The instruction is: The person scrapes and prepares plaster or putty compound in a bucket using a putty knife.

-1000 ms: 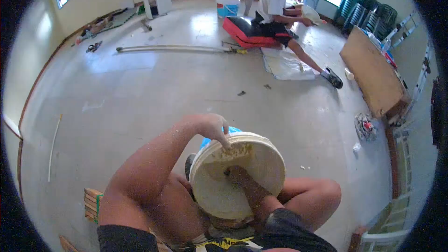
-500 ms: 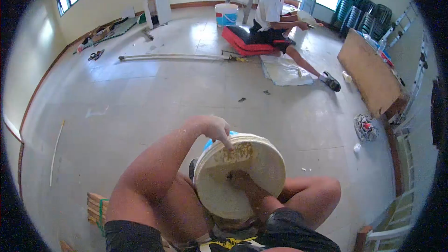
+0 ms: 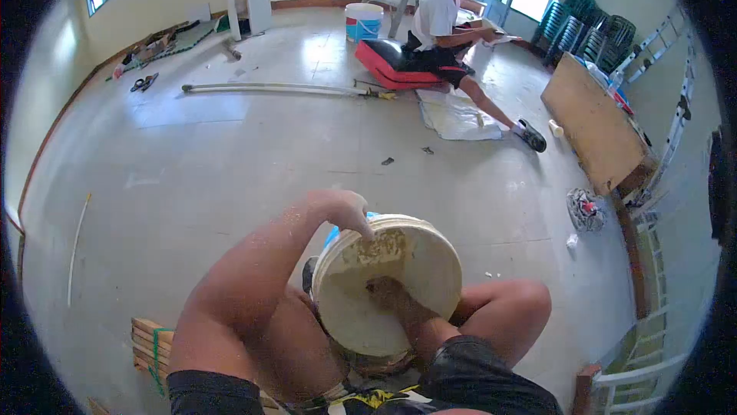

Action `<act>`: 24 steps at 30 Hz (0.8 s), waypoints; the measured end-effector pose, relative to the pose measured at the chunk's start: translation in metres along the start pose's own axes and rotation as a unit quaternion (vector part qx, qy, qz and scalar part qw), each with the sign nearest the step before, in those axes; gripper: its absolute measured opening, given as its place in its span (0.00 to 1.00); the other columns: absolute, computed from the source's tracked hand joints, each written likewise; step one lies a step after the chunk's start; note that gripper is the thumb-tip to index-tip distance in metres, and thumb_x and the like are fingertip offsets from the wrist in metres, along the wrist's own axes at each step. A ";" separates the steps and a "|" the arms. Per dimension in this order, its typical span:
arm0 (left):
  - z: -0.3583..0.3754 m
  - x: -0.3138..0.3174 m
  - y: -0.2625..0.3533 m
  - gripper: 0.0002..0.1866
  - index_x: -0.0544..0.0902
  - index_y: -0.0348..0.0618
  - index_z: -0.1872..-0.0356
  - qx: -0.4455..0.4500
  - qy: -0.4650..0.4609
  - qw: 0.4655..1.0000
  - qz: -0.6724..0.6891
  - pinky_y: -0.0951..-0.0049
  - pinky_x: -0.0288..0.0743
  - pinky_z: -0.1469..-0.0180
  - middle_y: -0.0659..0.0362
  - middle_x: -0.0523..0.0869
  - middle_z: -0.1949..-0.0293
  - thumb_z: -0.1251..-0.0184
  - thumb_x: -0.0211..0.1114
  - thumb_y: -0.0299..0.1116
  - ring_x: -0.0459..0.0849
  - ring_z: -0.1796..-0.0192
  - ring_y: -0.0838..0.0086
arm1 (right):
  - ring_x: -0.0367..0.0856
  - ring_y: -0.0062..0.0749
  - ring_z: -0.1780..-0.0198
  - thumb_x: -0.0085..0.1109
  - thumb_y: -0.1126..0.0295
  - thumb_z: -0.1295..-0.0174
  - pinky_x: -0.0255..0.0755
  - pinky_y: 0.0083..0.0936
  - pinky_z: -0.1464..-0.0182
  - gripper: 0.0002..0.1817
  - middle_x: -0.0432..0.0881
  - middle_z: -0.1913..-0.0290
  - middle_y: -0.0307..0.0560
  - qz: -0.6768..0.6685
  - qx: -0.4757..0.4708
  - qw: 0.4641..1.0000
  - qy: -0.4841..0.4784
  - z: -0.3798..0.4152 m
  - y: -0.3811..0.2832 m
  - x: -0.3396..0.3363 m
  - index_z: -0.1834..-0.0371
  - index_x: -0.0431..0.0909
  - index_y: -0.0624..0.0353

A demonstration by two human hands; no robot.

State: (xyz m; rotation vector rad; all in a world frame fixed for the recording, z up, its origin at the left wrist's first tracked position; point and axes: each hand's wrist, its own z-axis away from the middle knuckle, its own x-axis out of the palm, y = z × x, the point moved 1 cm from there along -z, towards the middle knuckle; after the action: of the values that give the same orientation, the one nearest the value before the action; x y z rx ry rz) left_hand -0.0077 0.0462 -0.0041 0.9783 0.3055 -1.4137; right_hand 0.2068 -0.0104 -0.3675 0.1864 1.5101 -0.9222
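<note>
A round whitish bucket (image 3: 437, 261) with a blue patch on its outer side stands tilted between my legs, its mouth facing me. My left hand (image 3: 350, 214) grips the bucket's upper left rim, its fingers bent over the edge. Inside the bucket, my right hand (image 3: 384, 292) is low against the pale inner surface, fingers curled; whether it holds anything is hidden. A rough yellowish stain marks the inner wall above that hand.
A person (image 3: 445, 23) sits on a red and black cushion (image 3: 376, 62) near a second bucket (image 3: 363, 25). Long poles (image 3: 269, 89) lie across the floor. Wood pieces (image 3: 150, 346) are at lower left, a wooden board (image 3: 591, 123) and ladders at right.
The view has shifted slightly, so the room appears further left. My right hand has moved a little inside the bucket. The other person's hands have shifted slightly.
</note>
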 end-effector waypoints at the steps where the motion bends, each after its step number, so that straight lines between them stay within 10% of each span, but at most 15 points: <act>1: 0.004 0.000 0.000 0.29 0.87 0.38 0.56 0.003 0.008 1.000 0.001 0.61 0.77 0.53 0.49 0.88 0.58 0.53 0.71 0.53 0.86 0.56 0.60 | 0.82 0.54 0.53 0.54 0.61 0.43 0.75 0.47 0.49 0.16 0.83 0.56 0.57 0.001 -0.001 1.000 -0.001 0.001 -0.005 -0.004 0.55 0.81 0.53; 15: 0.003 0.006 -0.018 0.33 0.85 0.39 0.50 0.028 0.041 0.998 -0.026 0.57 0.75 0.46 0.45 0.85 0.50 0.51 0.70 0.55 0.83 0.48 0.54 | 0.83 0.50 0.52 0.60 0.60 0.49 0.76 0.44 0.49 0.18 0.84 0.56 0.56 0.023 0.156 0.970 -0.182 -0.010 -0.043 -0.054 0.56 0.82 0.53; 24: 0.007 0.005 -0.015 0.32 0.84 0.38 0.50 0.006 0.018 1.000 0.005 0.58 0.74 0.44 0.45 0.84 0.49 0.51 0.71 0.53 0.82 0.47 0.56 | 0.83 0.53 0.54 0.57 0.64 0.46 0.75 0.46 0.50 0.14 0.84 0.58 0.56 0.013 0.151 0.982 -0.111 -0.006 -0.036 -0.042 0.57 0.82 0.54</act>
State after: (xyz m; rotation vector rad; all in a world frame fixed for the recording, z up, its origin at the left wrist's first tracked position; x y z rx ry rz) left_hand -0.0228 0.0400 -0.0089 1.0143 0.3191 -1.3912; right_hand 0.1885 -0.0134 -0.3150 0.3122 1.1558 -1.1114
